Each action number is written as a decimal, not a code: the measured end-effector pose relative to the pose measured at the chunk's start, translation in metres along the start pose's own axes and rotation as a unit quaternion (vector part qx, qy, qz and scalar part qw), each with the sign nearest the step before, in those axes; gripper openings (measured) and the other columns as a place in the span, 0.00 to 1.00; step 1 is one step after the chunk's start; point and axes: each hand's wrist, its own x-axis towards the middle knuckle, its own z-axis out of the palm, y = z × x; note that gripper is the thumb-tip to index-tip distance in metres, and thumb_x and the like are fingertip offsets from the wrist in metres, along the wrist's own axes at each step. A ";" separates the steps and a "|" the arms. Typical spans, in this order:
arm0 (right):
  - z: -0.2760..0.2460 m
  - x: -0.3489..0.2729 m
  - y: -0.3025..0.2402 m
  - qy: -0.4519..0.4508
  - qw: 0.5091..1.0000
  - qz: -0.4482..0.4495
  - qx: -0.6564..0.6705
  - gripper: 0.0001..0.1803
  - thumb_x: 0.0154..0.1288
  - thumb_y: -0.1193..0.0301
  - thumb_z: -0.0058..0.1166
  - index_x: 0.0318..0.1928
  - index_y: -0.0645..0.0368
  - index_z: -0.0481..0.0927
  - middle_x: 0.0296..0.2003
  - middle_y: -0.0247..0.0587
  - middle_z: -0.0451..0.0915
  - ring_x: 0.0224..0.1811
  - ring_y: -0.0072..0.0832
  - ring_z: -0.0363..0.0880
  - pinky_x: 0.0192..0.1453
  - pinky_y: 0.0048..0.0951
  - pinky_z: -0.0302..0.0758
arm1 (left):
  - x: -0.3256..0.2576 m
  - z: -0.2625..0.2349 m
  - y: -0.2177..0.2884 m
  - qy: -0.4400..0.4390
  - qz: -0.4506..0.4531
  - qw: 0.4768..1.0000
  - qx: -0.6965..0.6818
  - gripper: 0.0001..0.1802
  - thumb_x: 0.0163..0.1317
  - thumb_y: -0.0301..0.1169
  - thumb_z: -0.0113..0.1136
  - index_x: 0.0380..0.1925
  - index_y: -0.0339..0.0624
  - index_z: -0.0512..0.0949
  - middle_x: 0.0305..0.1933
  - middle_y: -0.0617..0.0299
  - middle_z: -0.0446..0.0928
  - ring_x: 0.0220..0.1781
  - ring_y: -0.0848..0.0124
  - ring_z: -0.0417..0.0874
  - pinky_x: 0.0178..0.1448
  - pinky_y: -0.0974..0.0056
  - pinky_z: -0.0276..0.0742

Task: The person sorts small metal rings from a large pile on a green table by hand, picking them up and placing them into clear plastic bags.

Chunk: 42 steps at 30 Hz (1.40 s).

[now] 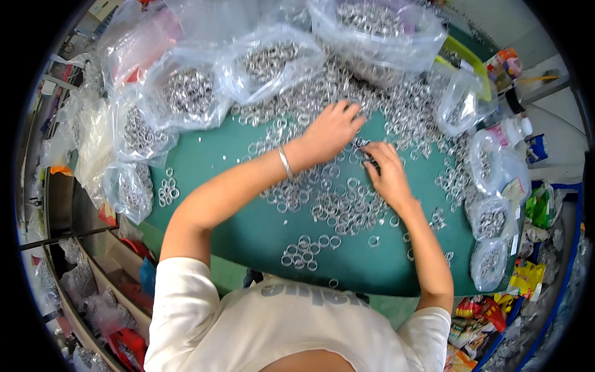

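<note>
Many small silver metal rings lie loose on the green tabletop [248, 214]. At the lower edge of the big ring pile [334, 80] is my left hand [333, 131]. Its fingers are bent and close together, with the tips turned down so that whatever they hold is hidden. A silver bangle [285, 162] circles that wrist. Just to the right, my right hand [389, 175] curls its thumb and fingers around a few rings [360, 143] bunched at its fingertips. Below both hands spreads a looser group of rings [350, 208], and a smaller cluster [302, 253] sits nearer my body.
Clear plastic bags of rings line the far edge, among them one bag [189, 93] at far left and another [378, 37] at the back. Smaller bags [489, 220] stand along the right edge. A white-capped bottle [513, 130] and a yellow-green tray [468, 59] are at back right.
</note>
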 end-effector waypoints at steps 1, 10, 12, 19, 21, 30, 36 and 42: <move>-0.005 -0.004 -0.005 -0.035 0.999 -0.004 0.021 0.15 0.54 0.81 0.57 0.45 0.63 0.77 0.43 0.44 0.75 0.48 0.44 0.72 0.54 0.37 0.69 | -0.001 0.001 -0.001 0.023 0.001 0.999 -0.027 0.25 0.50 0.22 0.57 0.52 0.38 0.72 0.59 0.48 0.66 0.60 0.52 0.68 0.61 0.54 0.67; -0.008 -0.037 -0.024 -0.007 0.996 0.075 -0.053 0.26 0.59 0.71 0.57 0.58 0.61 0.70 0.60 0.48 0.67 0.65 0.46 0.61 0.66 0.43 0.57 | -0.018 -0.007 0.003 0.053 -0.006 0.999 0.008 0.26 0.55 0.25 0.60 0.56 0.39 0.70 0.63 0.48 0.64 0.67 0.50 0.62 0.69 0.51 0.60; 0.003 -0.030 -0.024 0.021 0.991 0.081 -0.101 0.28 0.60 0.68 0.57 0.60 0.61 0.68 0.62 0.50 0.64 0.67 0.47 0.57 0.68 0.46 0.54 | -0.011 0.005 0.000 0.026 -0.020 0.997 0.069 0.27 0.56 0.32 0.60 0.57 0.42 0.69 0.63 0.48 0.64 0.68 0.50 0.61 0.70 0.48 0.57; 0.031 0.028 0.002 0.052 0.992 0.089 -0.071 0.27 0.64 0.68 0.53 0.62 0.62 0.65 0.63 0.52 0.63 0.68 0.48 0.56 0.68 0.49 0.53 | -0.020 0.006 -0.005 0.003 -0.008 1.000 0.024 0.19 0.58 0.36 0.59 0.48 0.41 0.75 0.54 0.55 0.74 0.60 0.57 0.70 0.65 0.49 0.62; 0.039 0.043 0.003 0.059 0.992 0.091 -0.068 0.27 0.63 0.68 0.53 0.62 0.62 0.65 0.64 0.56 0.61 0.68 0.49 0.56 0.66 0.48 0.56 | -0.030 -0.001 -0.012 -0.024 0.002 0.998 -0.061 0.16 0.58 0.33 0.59 0.46 0.39 0.76 0.52 0.53 0.75 0.58 0.56 0.72 0.64 0.51 0.64; 0.015 0.019 -0.026 -0.040 0.991 0.067 0.111 0.24 0.61 0.69 0.56 0.57 0.62 0.71 0.61 0.54 0.64 0.66 0.50 0.58 0.69 0.44 0.57 | -0.061 -0.038 -0.015 0.043 -0.076 0.957 -0.276 0.12 0.61 0.26 0.56 0.43 0.33 0.76 0.49 0.51 0.76 0.55 0.53 0.75 0.61 0.56 0.70; 0.040 0.067 0.017 0.123 0.982 0.110 -0.087 0.33 0.57 0.61 0.61 0.61 0.61 0.68 0.63 0.60 0.59 0.65 0.53 0.56 0.68 0.47 0.55 | -0.063 -0.008 0.004 0.021 -0.237 0.970 -0.049 0.25 0.58 0.39 0.61 0.55 0.42 0.72 0.65 0.47 0.62 0.69 0.42 0.57 0.68 0.42 0.58; 0.051 0.043 -0.010 0.033 0.987 0.145 0.062 0.25 0.60 0.63 0.59 0.56 0.59 0.72 0.66 0.61 0.54 0.67 0.53 0.55 0.68 0.43 0.57 | -0.076 -0.015 0.011 -0.006 -0.144 0.979 -0.143 0.27 0.55 0.34 0.65 0.56 0.45 0.72 0.62 0.51 0.67 0.68 0.40 0.58 0.69 0.44 0.57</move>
